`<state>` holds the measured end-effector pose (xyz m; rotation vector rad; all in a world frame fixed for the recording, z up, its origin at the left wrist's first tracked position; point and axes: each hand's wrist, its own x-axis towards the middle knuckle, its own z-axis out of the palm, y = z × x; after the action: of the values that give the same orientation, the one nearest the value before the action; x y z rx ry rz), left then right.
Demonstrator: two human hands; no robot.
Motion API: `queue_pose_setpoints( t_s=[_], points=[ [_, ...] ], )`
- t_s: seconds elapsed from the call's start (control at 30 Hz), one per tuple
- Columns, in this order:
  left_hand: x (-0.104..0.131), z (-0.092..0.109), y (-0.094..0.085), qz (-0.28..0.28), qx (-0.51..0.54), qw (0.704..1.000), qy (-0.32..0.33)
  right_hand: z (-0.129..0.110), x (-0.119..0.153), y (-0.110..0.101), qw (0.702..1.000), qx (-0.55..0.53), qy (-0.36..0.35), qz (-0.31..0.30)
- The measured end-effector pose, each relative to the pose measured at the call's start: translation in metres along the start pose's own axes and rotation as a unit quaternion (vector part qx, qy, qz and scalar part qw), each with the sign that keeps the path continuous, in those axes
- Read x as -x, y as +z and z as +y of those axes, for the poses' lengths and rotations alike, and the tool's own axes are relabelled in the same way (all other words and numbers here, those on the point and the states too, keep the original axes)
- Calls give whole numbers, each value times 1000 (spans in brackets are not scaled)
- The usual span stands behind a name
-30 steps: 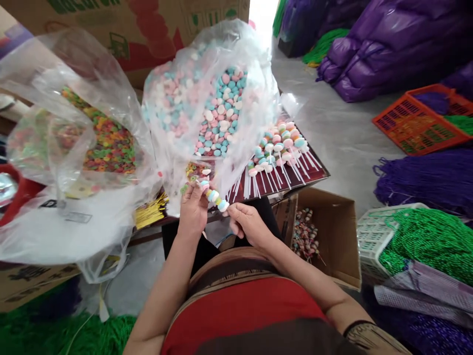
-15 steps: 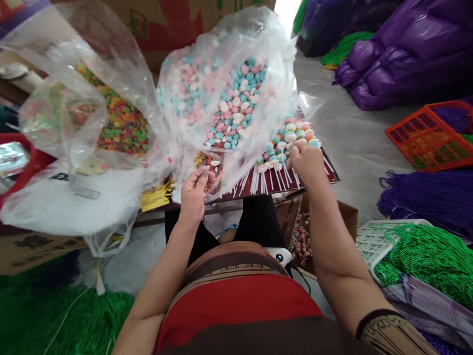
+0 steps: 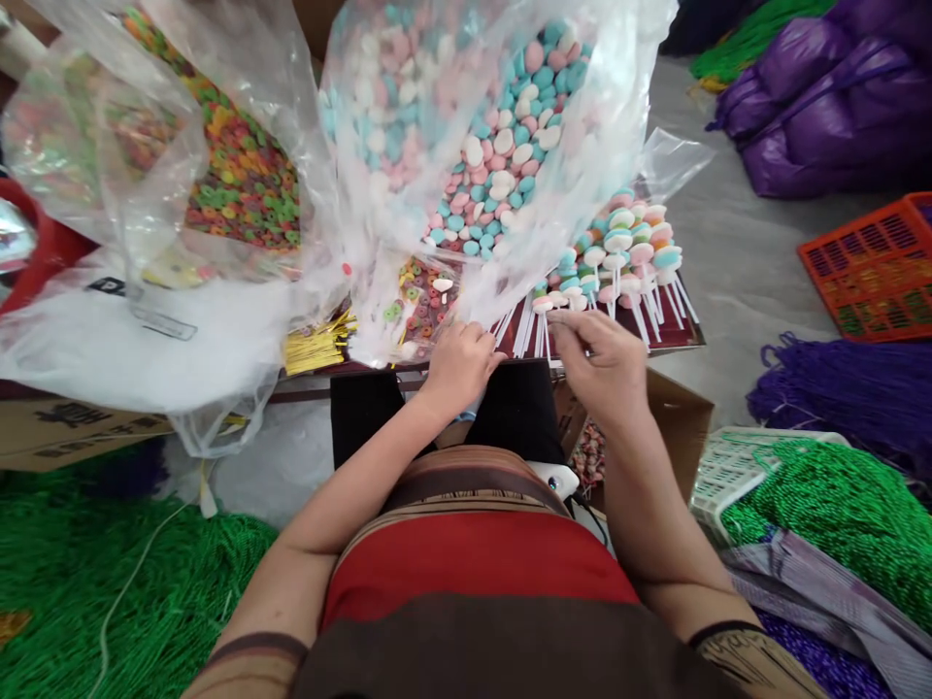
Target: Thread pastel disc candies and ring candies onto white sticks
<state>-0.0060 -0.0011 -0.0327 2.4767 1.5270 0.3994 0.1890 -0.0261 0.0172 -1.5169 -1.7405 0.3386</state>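
My left hand (image 3: pixel 463 365) is at the front edge of the dark red table (image 3: pixel 674 332), fingers curled beside the loose white sticks (image 3: pixel 525 328). Whatever its fingertips hold is hidden. To its right, my right hand (image 3: pixel 606 361) is pinched just in front of the sticks; I cannot make out anything between thumb and finger. Behind it lies a pile of candy skewers (image 3: pixel 641 243), pastel discs on white sticks. A large clear bag (image 3: pixel 612 126) of pink, blue and white candies stands behind both hands. Small ring-shaped candies (image 3: pixel 426 306) lie behind my left hand.
Another clear bag (image 3: pixel 251 165) holds colourful ring candies at the left. Yellow twist ties (image 3: pixel 318 348) lie near the table edge. A cardboard box (image 3: pixel 677 413) stands below on the right. Farther right are an orange crate (image 3: pixel 870 272) and a white basket (image 3: pixel 728 476) with green cords.
My right hand has drawn back from the skewer pile toward the table's front edge. My left hand has moved right, from the ring candies to the sticks. The view has shifted too.
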Motion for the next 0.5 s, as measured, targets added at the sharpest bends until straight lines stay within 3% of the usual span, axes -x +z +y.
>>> queue_pose_setpoints(
  t_s=[0.27,0.5],
  points=[
    [-31,6,-25,-147,-83,986,7,8,18,21,996,-75,35,-37],
    [-27,4,-30,-131,-109,985,-4,8,10,50,994,-50,0,-93]
  ],
)
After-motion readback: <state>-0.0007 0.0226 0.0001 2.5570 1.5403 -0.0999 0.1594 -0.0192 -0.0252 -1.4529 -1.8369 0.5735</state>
